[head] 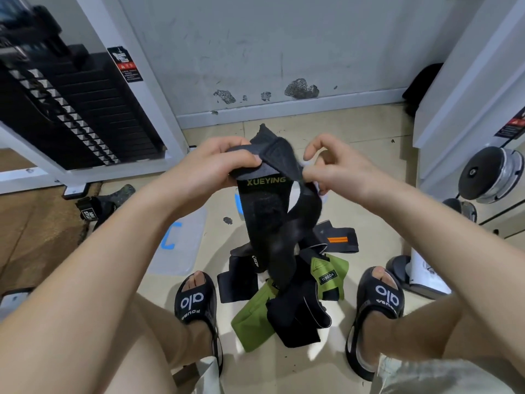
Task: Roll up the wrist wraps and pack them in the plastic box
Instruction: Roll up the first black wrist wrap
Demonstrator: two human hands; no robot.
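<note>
I hold a black wrist wrap [268,206] with yellow lettering up in front of me. My left hand [216,163] grips its upper end, thumb over the folded fabric. My right hand [335,166] pinches the wrap's right edge, with the forefinger arched above. The rest of the wrap hangs down in a loop toward a pile on the floor between my feet. That pile holds several wraps: black ones [298,317], green ones [331,277] and a grey one with orange stripes [339,238]. A clear plastic box lid or box with blue clips [181,240] lies on the floor to the left, partly hidden by my left forearm.
A black weight stack [74,109] in a white frame stands at the left. Another black wrap [93,210] lies by the frame's foot. Round metal weights [491,174] and a white frame stand at the right. A spare slipper [403,268] lies beside my right foot. The wall is straight ahead.
</note>
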